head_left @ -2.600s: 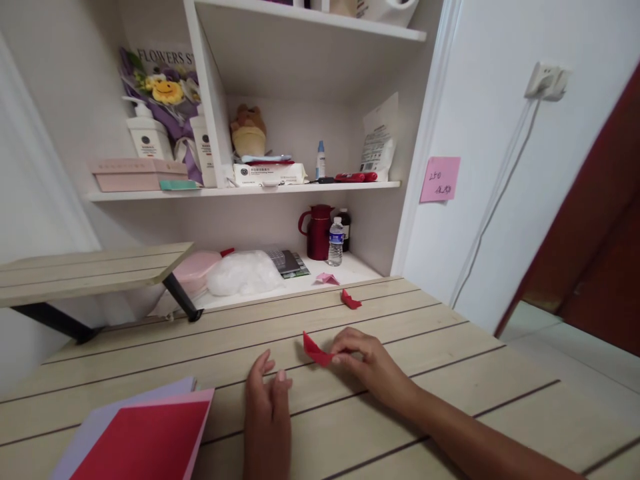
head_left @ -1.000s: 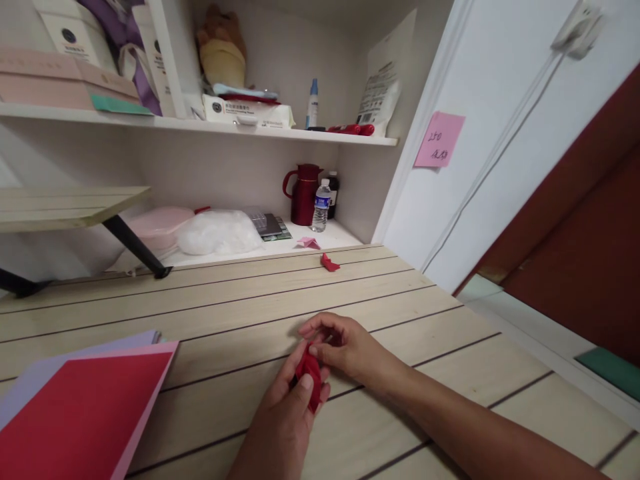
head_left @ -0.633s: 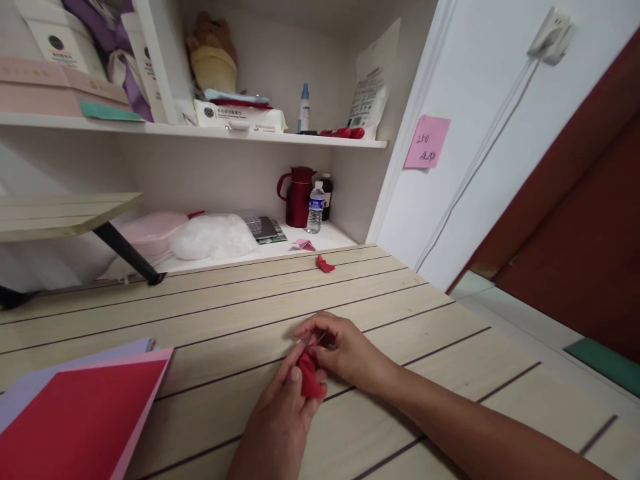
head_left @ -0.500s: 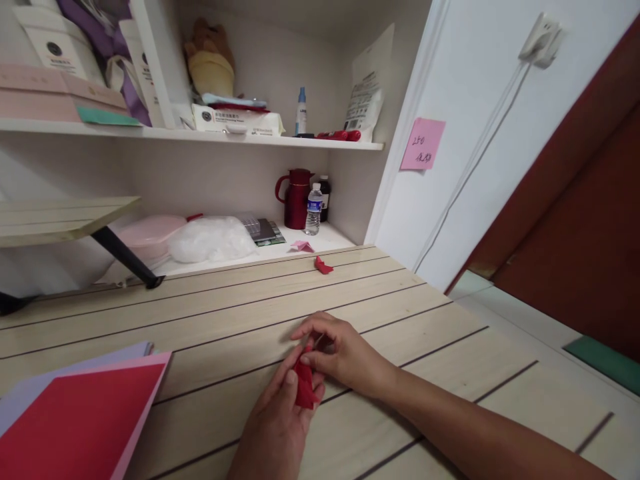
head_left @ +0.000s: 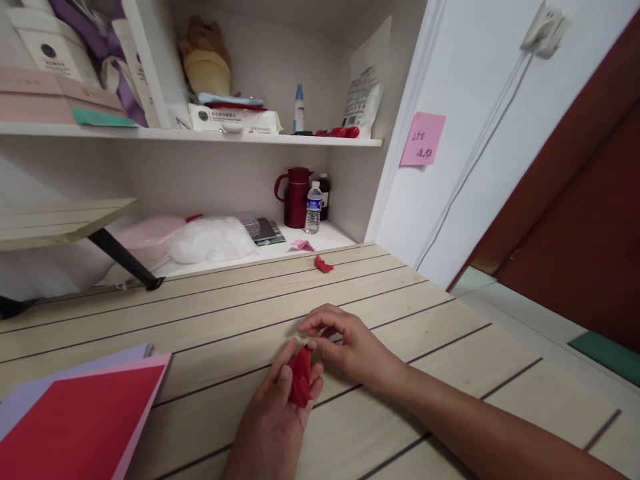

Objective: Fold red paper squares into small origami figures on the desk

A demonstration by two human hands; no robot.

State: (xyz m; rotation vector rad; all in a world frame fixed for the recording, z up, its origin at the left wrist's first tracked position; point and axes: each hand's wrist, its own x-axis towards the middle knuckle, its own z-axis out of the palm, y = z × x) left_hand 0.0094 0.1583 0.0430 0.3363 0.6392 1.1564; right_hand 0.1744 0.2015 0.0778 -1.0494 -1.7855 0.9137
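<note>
A small piece of folded red paper (head_left: 301, 379) rests in my left hand (head_left: 273, 417), with the thumb pressed on its near side and the fingers behind it. Its pointed upper end faces away from me. Just beyond that end is my right hand (head_left: 350, 343), its thumb tip at or very near the paper point. A gap shows between the right thumb and the curled index finger. On the table ahead lies another folded red paper piece (head_left: 323, 265). A stack of coloured sheets, red on top (head_left: 80, 413), lies at the left.
The wooden slatted table (head_left: 430, 387) meets a white shelf unit (head_left: 280, 137). At its back stand a dark red jug (head_left: 297, 200) and a water bottle (head_left: 313, 210), near a folded pink paper (head_left: 302, 245). A small raised stand (head_left: 65, 223) with black legs is at left.
My right thumb has slid back from the body of the folded red paper to its tip, moving slightly right. More of the paper now shows. My left hand has barely shifted.
</note>
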